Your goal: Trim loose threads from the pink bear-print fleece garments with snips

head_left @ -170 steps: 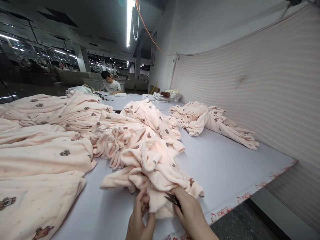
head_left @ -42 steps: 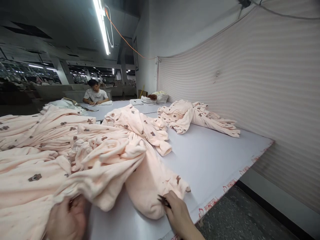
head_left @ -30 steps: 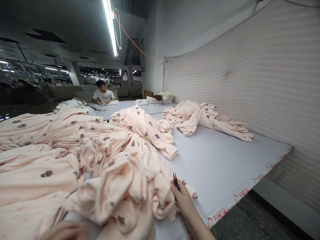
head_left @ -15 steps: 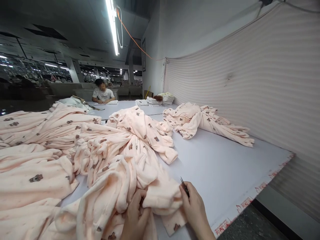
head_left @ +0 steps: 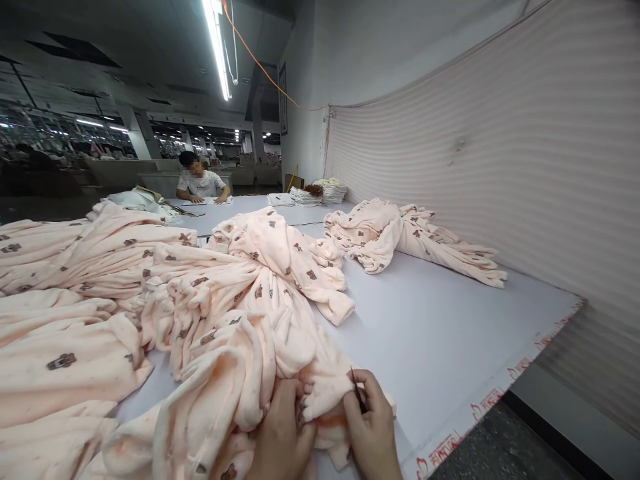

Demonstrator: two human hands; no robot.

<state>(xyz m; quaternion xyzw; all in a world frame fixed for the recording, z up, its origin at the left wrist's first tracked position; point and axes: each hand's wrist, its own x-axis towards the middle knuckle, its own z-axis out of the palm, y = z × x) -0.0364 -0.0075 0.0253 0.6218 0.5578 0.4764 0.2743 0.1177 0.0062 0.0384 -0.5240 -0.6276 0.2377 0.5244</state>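
Pale pink plush fabric with a brown bear print lies bunched in front of me, part of a garment [head_left: 295,340]. My left hand [head_left: 285,427] is closed on a fold of it near the bottom centre, fingertips partly hidden by cloth. Just to the right, my right hand [head_left: 370,420] is closed around small dark thread snips [head_left: 357,391], whose slim pointed tips stick up past the thumb. Its fingers also touch the garment's edge, which is drawn out between both hands. Whether the blades are apart is too small to tell.
More pink garments [head_left: 75,320] are heaped on the left, and another pink garment [head_left: 400,233] lies by the striped curtain [head_left: 475,173]. Folded stacks [head_left: 333,191] stand at the table's [head_left: 440,320] far end. Across it sits a person [head_left: 200,183] with hands on white cloth.
My hands have come closer together, the right one shifting left with the snips onto the cloth edge. The fabric between them is gathered more tightly. The view has shifted slightly.
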